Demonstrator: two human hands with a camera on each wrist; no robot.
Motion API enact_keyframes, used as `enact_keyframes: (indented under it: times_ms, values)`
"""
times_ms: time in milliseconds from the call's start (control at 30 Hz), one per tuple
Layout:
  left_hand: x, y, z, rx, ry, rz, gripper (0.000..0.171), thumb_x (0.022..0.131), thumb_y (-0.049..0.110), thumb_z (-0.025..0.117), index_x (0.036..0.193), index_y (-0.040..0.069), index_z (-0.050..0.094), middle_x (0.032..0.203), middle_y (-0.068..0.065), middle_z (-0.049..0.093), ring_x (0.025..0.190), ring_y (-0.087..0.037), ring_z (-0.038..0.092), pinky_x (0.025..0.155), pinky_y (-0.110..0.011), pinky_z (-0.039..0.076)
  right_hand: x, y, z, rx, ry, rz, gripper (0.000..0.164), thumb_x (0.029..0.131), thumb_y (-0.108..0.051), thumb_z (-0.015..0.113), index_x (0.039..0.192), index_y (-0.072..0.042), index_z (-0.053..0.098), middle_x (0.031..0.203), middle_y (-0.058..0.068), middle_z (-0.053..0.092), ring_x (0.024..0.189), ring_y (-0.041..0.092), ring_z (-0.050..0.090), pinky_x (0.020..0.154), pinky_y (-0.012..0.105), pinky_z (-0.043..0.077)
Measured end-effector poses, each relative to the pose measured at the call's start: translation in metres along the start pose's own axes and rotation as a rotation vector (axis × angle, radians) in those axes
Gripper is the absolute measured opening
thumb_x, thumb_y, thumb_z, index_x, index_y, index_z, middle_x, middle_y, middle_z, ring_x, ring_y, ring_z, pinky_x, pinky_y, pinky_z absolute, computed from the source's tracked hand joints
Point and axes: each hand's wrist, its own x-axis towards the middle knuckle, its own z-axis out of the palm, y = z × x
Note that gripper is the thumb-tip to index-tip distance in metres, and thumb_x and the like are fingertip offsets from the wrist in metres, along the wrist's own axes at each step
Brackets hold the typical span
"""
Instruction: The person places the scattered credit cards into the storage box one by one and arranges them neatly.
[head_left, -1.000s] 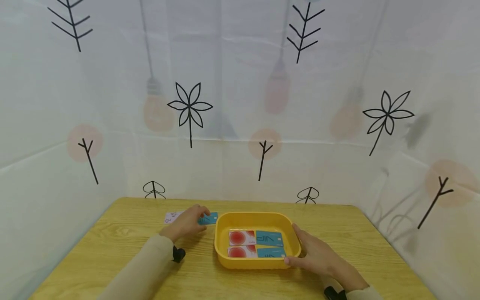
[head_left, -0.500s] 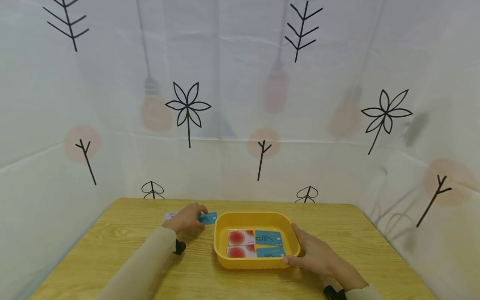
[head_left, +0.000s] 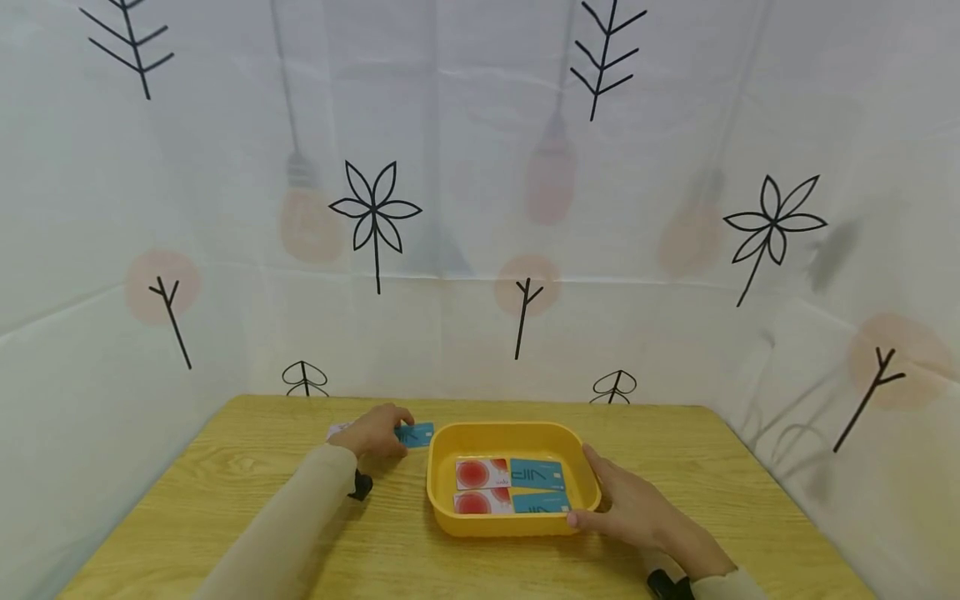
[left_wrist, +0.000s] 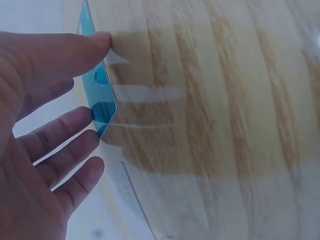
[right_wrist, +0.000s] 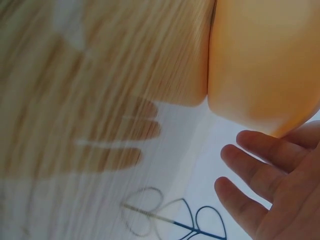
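At the back left of the table, my left hand (head_left: 377, 431) pinches a blue card (head_left: 420, 434); the left wrist view shows the thumb on its near edge and fingertips at the opposite edge. A pale patterned card (head_left: 337, 429), mostly hidden behind that hand, lies to its left. My right hand (head_left: 633, 508) holds the right end of a yellow plastic tray (head_left: 510, 527), thumb at the front corner and fingers along the side. Inside lie two red-and-white cards (head_left: 472, 474) on the left and two blue VIP cards (head_left: 537, 475) on the right.
The wood-grain table (head_left: 247, 467) has a glossy top that mirrors the hands and tray. A white curtain (head_left: 450, 333) with printed plants and bulbs stands behind it and along both sides. A dark strap sits on each wrist.
My left hand has shifted slightly back and left, covering more of the pale card, its fingers closing in on the blue card. The right hand and tray hold still.
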Motion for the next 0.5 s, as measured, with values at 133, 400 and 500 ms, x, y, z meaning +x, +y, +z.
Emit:
enact_keyframes:
  times_ms: [133, 400, 500]
  values:
    - [-0.0003, 0.002, -0.0012, 0.014, 0.001, 0.002, 0.047, 0.078, 0.015, 0.079, 0.122, 0.009, 0.061, 0.115, -0.015, 0.059, 0.103, -0.028, 0.056, 0.09, -0.045, 0.046, -0.0007, -0.0004, -0.0003, 0.007, -0.003, -0.001, 0.104, 0.08, -0.06, 0.064, 0.152, -0.003, 0.015, 0.149, 0.019, 0.034, 0.131, 0.038, 0.039, 0.095, 0.058, 0.039]
    - [-0.0019, 0.004, -0.0037, -0.011, -0.028, -0.027, 0.044, 0.078, 0.01, 0.078, 0.119, 0.009, 0.061, 0.108, -0.013, 0.06, 0.095, -0.025, 0.057, 0.084, -0.044, 0.048, -0.0009, -0.0004, -0.0001, 0.006, -0.002, -0.004, 0.103, 0.08, -0.059, 0.064, 0.152, -0.003, 0.015, 0.149, 0.019, 0.033, 0.132, 0.038, 0.039, 0.095, 0.058, 0.039]
    - [-0.0022, 0.0039, -0.0045, -0.021, -0.038, -0.038, 0.044, 0.078, 0.008, 0.077, 0.119, 0.009, 0.061, 0.108, -0.013, 0.06, 0.094, -0.025, 0.057, 0.083, -0.045, 0.048, -0.0009, -0.0002, 0.0003, 0.004, 0.001, -0.003, 0.104, 0.08, -0.06, 0.064, 0.152, -0.003, 0.015, 0.149, 0.019, 0.033, 0.132, 0.039, 0.038, 0.096, 0.059, 0.038]
